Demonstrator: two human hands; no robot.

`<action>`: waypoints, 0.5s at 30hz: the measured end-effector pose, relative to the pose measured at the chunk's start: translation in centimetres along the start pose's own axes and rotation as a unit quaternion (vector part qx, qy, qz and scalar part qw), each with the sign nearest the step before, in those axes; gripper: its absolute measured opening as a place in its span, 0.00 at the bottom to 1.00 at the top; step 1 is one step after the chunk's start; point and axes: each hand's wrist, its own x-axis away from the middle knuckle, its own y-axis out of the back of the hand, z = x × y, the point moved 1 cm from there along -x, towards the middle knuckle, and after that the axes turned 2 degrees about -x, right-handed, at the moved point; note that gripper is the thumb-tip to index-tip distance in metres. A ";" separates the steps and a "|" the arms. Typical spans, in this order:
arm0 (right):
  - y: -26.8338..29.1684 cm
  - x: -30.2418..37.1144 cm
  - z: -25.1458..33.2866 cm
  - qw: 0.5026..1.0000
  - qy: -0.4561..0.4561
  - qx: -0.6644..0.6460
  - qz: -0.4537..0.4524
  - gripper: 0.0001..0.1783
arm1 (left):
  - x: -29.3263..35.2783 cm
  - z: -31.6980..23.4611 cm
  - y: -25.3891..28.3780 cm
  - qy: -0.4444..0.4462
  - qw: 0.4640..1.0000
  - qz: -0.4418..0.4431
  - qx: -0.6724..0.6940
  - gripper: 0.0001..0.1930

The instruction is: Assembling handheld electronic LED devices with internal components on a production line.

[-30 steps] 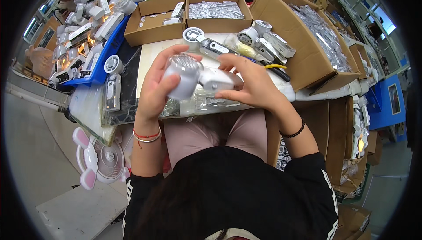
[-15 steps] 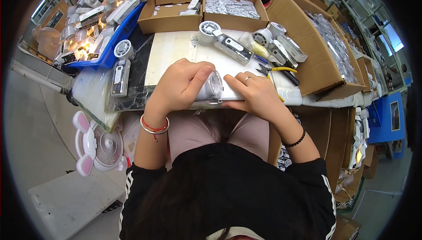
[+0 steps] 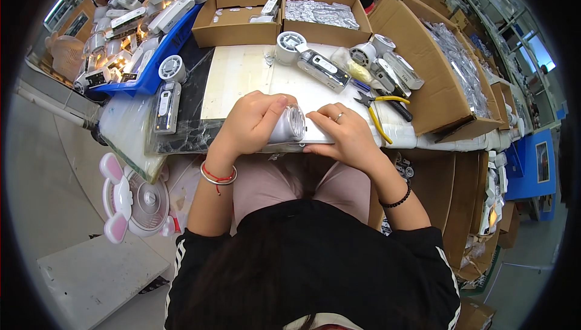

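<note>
Both hands grip one white handheld fan (image 3: 292, 125) at the table's near edge. My left hand (image 3: 249, 123) wraps round its round ribbed head, thumb over the top. My right hand (image 3: 346, 137) pinches the slim white body, thumb below and fingers above; the palm hides much of that part. Just beyond my right hand lie pliers with yellow handles (image 3: 381, 125), their jaws toward the hand. Farther back on the white work surface rests another fan with a clear-sided body (image 3: 324, 71), and more fan units (image 3: 387, 73) are grouped to its right.
A fan unit (image 3: 166, 107) lies on the black marbled sheet at left, near a blue bin (image 3: 158, 58) heaped with fans. Cardboard boxes (image 3: 237, 35) line the back, and a large carton (image 3: 417, 58) of small parts stands right. A pink-eared fan (image 3: 147, 200) is low left.
My right hand has shifted slightly left and down, uncovering more of the pliers. My left hand has moved a little right and down. Both still hold the fan.
</note>
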 end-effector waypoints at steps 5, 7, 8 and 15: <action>-0.6 0.1 -0.8 1.000 -0.005 -0.014 0.017 0.30 | 0.3 0.7 -0.6 0.050 0.997 -0.012 0.064 0.18; -0.6 0.1 -0.7 1.000 0.000 -0.005 0.022 0.30 | 0.3 0.5 -0.6 0.063 0.994 -0.010 0.092 0.19; -0.6 0.1 -0.7 1.000 0.000 -0.005 0.022 0.30 | 0.4 0.5 -0.6 0.063 0.994 -0.009 0.092 0.19; 0.0 -0.2 -0.3 1.000 0.012 0.002 -0.005 0.31 | 0.1 0.0 -0.3 0.034 0.996 -0.018 0.079 0.20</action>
